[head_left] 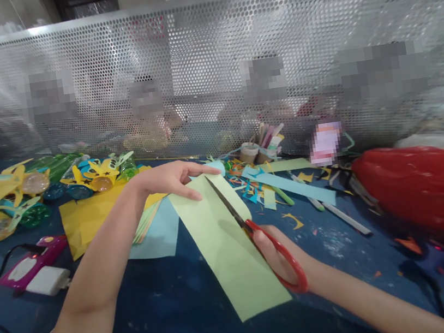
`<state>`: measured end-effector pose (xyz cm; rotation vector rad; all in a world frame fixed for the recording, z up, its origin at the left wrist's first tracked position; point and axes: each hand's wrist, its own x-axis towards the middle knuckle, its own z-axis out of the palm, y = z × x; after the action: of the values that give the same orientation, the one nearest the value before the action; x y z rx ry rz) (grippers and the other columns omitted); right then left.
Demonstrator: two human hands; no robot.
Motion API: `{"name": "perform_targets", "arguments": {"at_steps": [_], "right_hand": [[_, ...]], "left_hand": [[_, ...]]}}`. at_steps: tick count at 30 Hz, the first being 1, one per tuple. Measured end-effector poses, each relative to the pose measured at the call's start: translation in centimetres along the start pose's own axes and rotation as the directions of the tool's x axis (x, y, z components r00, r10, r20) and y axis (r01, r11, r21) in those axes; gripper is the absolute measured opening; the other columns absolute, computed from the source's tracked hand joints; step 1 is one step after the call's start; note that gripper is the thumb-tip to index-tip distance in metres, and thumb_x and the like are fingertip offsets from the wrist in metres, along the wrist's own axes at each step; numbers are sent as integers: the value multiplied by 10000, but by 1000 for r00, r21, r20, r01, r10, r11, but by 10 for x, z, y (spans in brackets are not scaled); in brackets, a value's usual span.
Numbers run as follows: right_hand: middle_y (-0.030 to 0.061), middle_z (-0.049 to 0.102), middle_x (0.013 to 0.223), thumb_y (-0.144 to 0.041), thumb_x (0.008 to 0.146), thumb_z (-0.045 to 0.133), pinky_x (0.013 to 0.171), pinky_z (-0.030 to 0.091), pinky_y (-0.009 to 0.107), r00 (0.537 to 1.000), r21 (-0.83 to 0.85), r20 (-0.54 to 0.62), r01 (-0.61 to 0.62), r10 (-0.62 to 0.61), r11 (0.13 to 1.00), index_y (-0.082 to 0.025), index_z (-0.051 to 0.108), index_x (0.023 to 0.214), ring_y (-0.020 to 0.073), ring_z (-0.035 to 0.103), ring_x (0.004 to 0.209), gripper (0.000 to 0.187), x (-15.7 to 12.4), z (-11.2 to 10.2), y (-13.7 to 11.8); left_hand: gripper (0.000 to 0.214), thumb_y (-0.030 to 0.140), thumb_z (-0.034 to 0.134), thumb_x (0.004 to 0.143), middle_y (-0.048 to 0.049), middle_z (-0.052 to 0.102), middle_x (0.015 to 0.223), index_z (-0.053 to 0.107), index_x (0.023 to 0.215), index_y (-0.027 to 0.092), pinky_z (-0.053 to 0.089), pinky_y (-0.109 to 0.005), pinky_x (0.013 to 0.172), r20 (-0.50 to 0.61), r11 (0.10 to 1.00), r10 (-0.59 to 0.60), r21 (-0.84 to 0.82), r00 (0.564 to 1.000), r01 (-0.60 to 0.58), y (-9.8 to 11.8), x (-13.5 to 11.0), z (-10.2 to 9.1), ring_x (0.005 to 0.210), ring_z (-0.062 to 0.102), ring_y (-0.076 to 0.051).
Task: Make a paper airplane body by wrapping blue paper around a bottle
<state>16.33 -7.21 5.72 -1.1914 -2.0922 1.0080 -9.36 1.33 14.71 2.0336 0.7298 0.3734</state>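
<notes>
My left hand [170, 180] grips the far end of a pale green sheet of paper [232, 270], thumb on top and fingers stretched along its far edge. Red-handled scissors [297, 277] are in my right hand [277, 249], with its fingers through the handle loops. Their dark blades lie along the paper, tips pointing toward my left hand, and the sheet's right part curls up beside them. How far the blades are apart is hard to make out. Under my left forearm are yellow sheets [92, 223] and a light blue sheet [161, 235].
Plastic-bottle crafts with yellow paper cutouts [101, 175] stand at left, behind a purple power strip [33, 264]. Paper scraps [254, 189], cups of sticks [267, 149] and a blurred phone [326, 143] lie beyond. A red bag [427, 187] sits right; a perforated metal panel [200, 70] rises behind.
</notes>
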Motion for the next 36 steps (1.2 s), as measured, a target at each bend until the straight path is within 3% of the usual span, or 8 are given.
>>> {"name": "perform_targets", "arguments": {"at_steps": [5,12,21,30,36], "right_hand": [[-14,377,513,-845,773,205,397,281,255,1000,29,26,2,-3,1000,-217,361,572,104,337,462,678,2,-2,-2],[-17,385,511,-845,771,217,396,276,254,999,17,29,14,-15,1000,-223,347,590,101,328,460,661,3,-6,-4],[18,494,578,-769,846,201,431,348,251,984,65,153,85,-94,994,-205,426,672,122,420,504,632,-3,-10,-4],[-12,451,572,-736,875,197,436,336,238,979,76,156,120,-131,990,-200,416,669,104,391,496,615,-2,-7,2],[-11,414,545,-825,801,153,419,305,248,994,-8,92,54,-53,998,-214,371,612,103,360,483,675,1,-4,2]], "left_hand": [[673,278,720,766,-59,618,1283,458,1387,271,494,-278,859,11,999,30,-20,999,-30,-2,0,-1,1104,610,-206],[578,310,696,793,-59,611,1286,515,1339,254,424,-301,973,-46,994,81,75,996,-77,0,-1,-1,1155,569,-203],[550,285,705,778,-51,640,1221,548,1303,249,463,-263,887,-5,996,82,23,997,-81,-1,1,0,1085,600,-187],[582,237,740,747,-40,676,1120,553,1298,221,505,-215,740,74,998,53,-18,996,-52,3,6,5,916,646,-151],[630,236,767,722,-62,671,1122,537,1307,208,520,-229,742,85,996,44,-84,995,-36,2,8,7,940,651,-172]]}}
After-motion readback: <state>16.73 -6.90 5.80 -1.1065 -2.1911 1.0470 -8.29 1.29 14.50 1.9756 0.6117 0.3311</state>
